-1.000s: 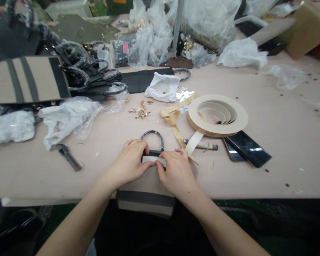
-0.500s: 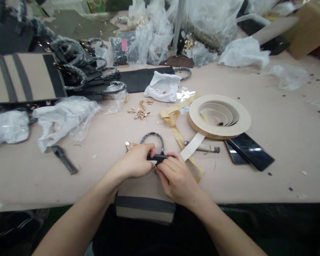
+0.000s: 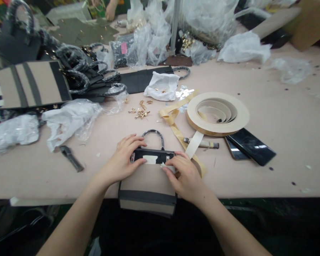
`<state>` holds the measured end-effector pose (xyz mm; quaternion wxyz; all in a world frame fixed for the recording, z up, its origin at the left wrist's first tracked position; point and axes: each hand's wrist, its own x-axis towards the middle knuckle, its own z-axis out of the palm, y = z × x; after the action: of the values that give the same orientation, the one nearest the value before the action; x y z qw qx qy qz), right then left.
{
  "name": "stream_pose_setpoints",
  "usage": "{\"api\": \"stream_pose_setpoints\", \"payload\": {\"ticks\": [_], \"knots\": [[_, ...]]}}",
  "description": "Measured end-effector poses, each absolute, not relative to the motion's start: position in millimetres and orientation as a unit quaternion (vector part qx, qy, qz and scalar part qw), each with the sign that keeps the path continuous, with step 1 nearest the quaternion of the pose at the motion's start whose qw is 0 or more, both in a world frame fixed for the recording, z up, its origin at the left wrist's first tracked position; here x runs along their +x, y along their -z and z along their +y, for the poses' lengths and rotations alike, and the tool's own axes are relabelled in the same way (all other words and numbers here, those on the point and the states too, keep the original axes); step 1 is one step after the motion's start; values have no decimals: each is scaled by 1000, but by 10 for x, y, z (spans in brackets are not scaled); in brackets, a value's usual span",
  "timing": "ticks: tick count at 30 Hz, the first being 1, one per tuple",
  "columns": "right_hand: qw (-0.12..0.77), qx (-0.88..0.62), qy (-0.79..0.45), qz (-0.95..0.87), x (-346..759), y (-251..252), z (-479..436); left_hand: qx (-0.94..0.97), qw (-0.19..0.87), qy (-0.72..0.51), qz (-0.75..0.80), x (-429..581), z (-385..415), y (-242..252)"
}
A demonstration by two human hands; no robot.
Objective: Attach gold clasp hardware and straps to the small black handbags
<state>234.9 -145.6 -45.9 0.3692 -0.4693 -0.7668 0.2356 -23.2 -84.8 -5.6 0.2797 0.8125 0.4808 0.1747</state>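
A small beige handbag with black trim and a round black handle lies at the table's near edge, partly overhanging it. My left hand rests flat on the bag's black top band, fingers stretched out beside a piece of pale tape stuck there. My right hand is curled at the bag's top right corner, pinching a strip of pale tape. The strip runs back toward the big tape roll.
Two phones and a small knife-like tool lie right of the bag. A black tool, crumpled plastic, loose gold fittings and a pile of bags sit left. Another person's hand shows at the far edge.
My hands parted from the middle of the bag's top band. The left now lies flat on the band; the right slid to the right corner, leaving tape showing on the band.
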Motion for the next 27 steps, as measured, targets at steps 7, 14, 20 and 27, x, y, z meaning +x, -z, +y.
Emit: {"api": "stream_pose_setpoints", "payload": {"ticks": [7, 14, 20, 27], "knots": [[373, -482, -238, -756, 2340, 473, -1442, 717, 363, -212, 556, -140, -767, 267], [358, -490, -287, -741, 2412, 414, -1432, 729, 393, -208, 520, -151, -724, 244], [344, -482, -342, -730, 2576, 246, -1447, 742, 279, -232, 565, -66, -909, 24], [313, -438, -378, -753, 2707, 63, -1577, 703, 384, -280, 529, 560, -1555, -130]]}}
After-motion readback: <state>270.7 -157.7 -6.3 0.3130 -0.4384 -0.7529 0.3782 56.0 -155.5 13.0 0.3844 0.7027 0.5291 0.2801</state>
